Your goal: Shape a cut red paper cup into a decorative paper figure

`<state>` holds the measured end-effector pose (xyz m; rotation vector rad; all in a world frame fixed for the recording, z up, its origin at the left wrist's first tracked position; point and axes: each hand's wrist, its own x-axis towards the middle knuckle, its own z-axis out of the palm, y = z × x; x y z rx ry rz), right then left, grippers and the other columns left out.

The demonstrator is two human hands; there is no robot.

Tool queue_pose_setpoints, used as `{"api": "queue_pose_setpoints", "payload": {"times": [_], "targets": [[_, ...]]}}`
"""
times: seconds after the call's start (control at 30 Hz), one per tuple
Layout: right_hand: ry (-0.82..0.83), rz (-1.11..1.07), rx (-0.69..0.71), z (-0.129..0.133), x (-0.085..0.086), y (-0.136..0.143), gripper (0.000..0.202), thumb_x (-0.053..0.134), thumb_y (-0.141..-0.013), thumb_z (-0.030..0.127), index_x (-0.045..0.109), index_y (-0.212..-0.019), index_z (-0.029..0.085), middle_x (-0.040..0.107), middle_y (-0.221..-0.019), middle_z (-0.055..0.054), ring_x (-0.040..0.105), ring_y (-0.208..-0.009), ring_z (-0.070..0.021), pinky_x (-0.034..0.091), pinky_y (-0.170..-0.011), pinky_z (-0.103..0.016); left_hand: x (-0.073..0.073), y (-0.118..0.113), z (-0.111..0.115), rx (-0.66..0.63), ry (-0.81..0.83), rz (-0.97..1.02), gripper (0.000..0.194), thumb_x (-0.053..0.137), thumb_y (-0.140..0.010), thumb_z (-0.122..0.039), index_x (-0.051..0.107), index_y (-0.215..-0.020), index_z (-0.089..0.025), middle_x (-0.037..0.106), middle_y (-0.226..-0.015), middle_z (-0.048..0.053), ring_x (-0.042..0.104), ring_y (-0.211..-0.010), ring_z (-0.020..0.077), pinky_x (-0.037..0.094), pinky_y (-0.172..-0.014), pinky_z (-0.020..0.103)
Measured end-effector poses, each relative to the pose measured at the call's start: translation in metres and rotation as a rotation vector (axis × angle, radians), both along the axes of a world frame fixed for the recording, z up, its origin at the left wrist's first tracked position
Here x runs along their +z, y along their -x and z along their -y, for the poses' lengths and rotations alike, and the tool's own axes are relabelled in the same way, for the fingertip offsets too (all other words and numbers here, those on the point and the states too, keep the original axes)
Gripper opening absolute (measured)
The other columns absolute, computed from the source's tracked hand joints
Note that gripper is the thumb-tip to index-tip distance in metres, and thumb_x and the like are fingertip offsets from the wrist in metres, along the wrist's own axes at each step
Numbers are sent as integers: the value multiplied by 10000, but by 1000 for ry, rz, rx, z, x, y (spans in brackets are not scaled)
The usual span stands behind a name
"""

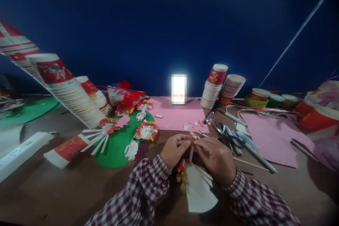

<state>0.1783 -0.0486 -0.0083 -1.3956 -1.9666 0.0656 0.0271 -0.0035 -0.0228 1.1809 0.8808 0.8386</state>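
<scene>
Near the front middle of the brown table, my left hand (176,150) and my right hand (217,157) meet with fingertips close together. Both hands are closed, pinching the upper end of a narrow white paper strip (191,152). Below them lies a white cut paper piece (200,190) with a wide curved end and thin strips fanning out at its right. Red and yellow curled paper (181,174) sits at its left side, partly under my left hand. The fingertips hide the end of the strip.
Stacked paper cups (71,95) lean at the left, near a tipped cup (67,148) and green paper (113,152). Pink paper (174,116) lies behind my hands. More cup stacks (214,86), scissors (234,137) and a second pink sheet (270,137) are at the right.
</scene>
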Motion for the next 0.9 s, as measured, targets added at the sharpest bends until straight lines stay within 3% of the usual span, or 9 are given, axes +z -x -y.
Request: {"api": "queue_pose_setpoints", "payload": {"times": [0.17,0.37,0.6,0.9], "targets": [[3,26,-9,1,-1,0,196,435,-811,211,605,-907,206,624,-870,-38,548,-842,-157,415,-756,-282,-4,1,0,-91,-98,-129,377,491,-742,-448,619,-637,-109,509,-478,-6,425,-417,61,314,-422,180],[-45,79,-7,1,1,0,201,423,-820,223,609,-888,193,623,-844,-56,548,-829,-165,414,-752,-289,-8,1,-1,-50,-147,-171,477,461,-735,-512,516,-479,-113,408,-441,-24,342,-421,53,263,-417,184],[-30,120,-5,2,4,2,184,435,-817,205,602,-893,196,622,-853,-43,542,-832,-163,407,-760,-292,-8,1,0,-67,-89,-147,419,525,-697,-490,645,-627,-95,512,-501,-4,405,-466,73,315,-459,189],[-59,88,-15,2,-3,1,178,448,-817,215,608,-894,202,633,-868,-40,556,-837,-158,425,-767,-293,-7,0,0,-39,-22,-88,350,589,-662,-437,655,-641,-93,517,-489,-6,400,-456,70,314,-451,190]]}}
